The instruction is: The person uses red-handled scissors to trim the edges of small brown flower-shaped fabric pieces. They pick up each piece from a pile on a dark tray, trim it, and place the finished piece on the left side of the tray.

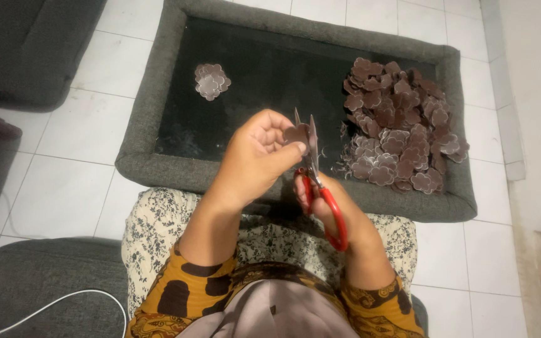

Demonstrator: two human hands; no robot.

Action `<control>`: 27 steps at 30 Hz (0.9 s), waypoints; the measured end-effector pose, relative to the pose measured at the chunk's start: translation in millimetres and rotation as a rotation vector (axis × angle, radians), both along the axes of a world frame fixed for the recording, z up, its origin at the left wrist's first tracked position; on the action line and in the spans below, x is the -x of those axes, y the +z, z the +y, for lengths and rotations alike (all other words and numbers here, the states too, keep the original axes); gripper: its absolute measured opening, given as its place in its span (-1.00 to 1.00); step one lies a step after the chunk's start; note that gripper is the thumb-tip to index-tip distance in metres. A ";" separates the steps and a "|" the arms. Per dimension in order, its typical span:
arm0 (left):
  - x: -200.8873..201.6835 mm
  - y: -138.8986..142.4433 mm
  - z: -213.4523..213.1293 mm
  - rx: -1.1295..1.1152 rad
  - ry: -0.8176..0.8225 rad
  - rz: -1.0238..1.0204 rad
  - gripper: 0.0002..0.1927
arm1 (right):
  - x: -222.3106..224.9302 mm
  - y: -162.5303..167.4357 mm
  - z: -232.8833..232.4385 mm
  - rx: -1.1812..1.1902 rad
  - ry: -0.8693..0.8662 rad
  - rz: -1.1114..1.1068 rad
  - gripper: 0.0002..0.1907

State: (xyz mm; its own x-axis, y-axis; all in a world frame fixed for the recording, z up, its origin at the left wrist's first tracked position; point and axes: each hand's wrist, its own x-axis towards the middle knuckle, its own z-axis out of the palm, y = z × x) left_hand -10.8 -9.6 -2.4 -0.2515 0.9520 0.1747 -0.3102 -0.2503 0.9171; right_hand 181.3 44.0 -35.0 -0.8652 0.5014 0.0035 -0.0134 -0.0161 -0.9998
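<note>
1. The left hand (259, 152) was closed in a pinch on a small brown flower-shaped piece (296, 134), thumb and fingertips gripping it from the left.
2. The right hand (320, 201) was clenched through the red handles of the scissors (316, 173); much of this hand was hidden behind the left forearm.
3. The scissors pointed up and away from the person, blades slightly parted at the tips, with the piece set between or right against them.
4. The piece was held in the air above the near rim of the tray (145, 119), in front of the person's lap.
5. The tray was a shallow rectangle with a grey padded rim and a black bottom, lying on a white tiled floor (82, 144).
6. A large pile (402, 125) of brown flower shapes filled the right end of the tray, loosely heaped and overlapping.
7. A small stack (211, 81) of the same shapes lay at the upper left of the tray, well apart from the pile.
8. A patterned cushion (158, 219) rested just beside the tray's near rim, under the forearms.
9. A white cable (7, 313) lay over a grey mat at the lower left.
</note>
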 end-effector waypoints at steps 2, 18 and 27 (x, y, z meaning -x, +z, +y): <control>0.7 -0.6 0.4 -0.008 -0.016 -0.027 -0.83 | 1.6 1.8 -0.2 -0.015 -0.007 -0.023 -0.12; -6.0 0.4 2.7 -0.019 -0.049 -0.143 -0.88 | 1.0 -5.8 -1.3 0.044 -0.069 0.024 -0.09; -6.4 5.3 -1.1 0.050 -0.068 -0.125 -0.87 | -1.1 12.1 -2.9 -0.004 -0.045 -0.002 -0.10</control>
